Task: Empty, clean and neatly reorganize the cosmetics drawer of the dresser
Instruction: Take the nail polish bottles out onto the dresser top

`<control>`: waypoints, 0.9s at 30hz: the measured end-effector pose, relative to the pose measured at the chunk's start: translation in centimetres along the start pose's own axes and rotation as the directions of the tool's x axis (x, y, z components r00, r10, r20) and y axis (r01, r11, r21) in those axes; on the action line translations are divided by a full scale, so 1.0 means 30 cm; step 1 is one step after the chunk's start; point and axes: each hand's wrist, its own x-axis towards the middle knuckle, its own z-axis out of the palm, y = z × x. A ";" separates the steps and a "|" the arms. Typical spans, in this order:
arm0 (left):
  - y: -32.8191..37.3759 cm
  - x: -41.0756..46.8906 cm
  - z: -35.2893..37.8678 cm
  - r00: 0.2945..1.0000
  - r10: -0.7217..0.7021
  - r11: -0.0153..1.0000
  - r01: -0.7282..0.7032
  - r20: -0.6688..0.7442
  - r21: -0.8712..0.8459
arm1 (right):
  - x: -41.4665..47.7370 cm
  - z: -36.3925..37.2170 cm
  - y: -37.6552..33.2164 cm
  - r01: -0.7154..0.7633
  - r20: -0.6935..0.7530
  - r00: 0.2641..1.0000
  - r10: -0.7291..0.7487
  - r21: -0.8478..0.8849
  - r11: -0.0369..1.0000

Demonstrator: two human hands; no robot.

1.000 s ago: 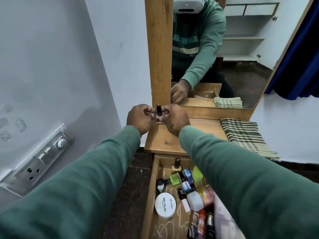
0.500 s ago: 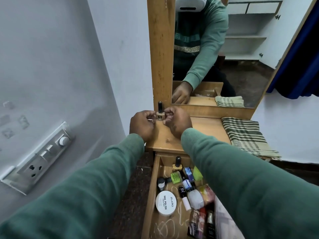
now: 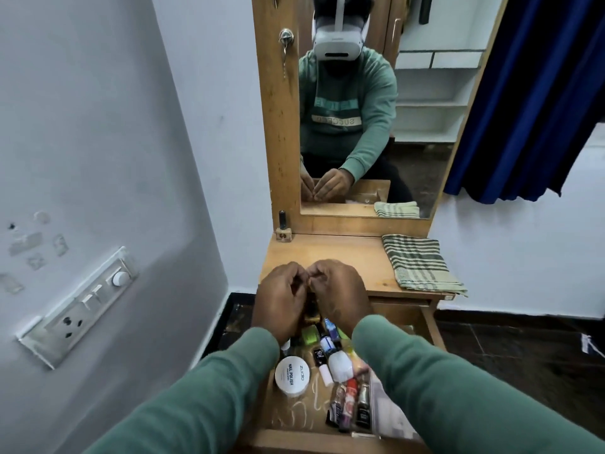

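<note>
A small nail polish bottle [image 3: 283,226] with a black cap stands alone at the back left corner of the wooden dresser top [image 3: 343,253]. My left hand [image 3: 281,299] and my right hand [image 3: 337,296] hover together over the far end of the open drawer [image 3: 432,326], fingers curled in and fingertips touching. Between my palms a gold-based bottle [image 3: 311,317] shows partly; I cannot tell whether my fingers grip it. The drawer holds several cosmetics, among them a white nail polish jar [image 3: 292,376], a green bottle [image 3: 310,334] and small tubes [image 3: 350,401].
A folded green-striped cloth [image 3: 419,267] lies on the right of the dresser top. The mirror [image 3: 376,126] rises behind it. A switch panel [image 3: 78,306] is on the left wall and a blue curtain [image 3: 530,93] hangs at the right.
Both hands let go of the nail polish bottle, which now stands on the back left of the dresser top, and drew back down over the drawer. The view tilted up.
</note>
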 end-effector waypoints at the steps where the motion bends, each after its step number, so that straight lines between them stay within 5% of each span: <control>1: 0.002 -0.023 0.011 1.000 -0.011 1.000 0.011 0.029 -0.001 | -0.029 -0.008 0.004 -0.007 0.010 1.000 0.007 -0.016 1.000; 15: -0.002 -0.097 0.095 0.985 -0.134 0.975 0.111 0.111 0.195 | -0.129 0.055 0.042 -0.085 0.170 0.978 0.124 -0.218 0.972; 27: 0.014 -0.076 0.016 0.990 -0.127 0.991 0.125 0.054 0.046 | -0.111 0.046 0.007 -0.137 0.012 0.990 0.138 -0.084 0.987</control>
